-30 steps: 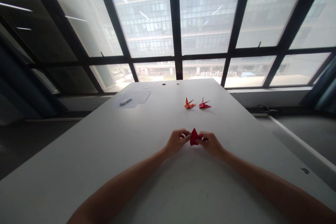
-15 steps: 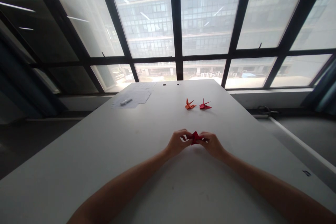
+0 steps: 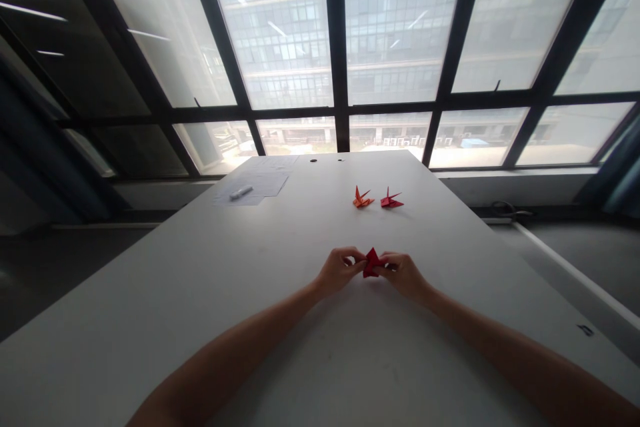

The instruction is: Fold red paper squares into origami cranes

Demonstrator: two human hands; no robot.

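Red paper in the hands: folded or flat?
Folded: the red paper forms a pointed shape, pinched between the left hand and right hand.

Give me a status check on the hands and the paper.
Left hand, right hand: both pinching red folded paper. Orange crane, red crane farther up the table, away from the hands.

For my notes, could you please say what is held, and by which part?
The left hand and right hand pinch folded red origami paper by its opposite sides.
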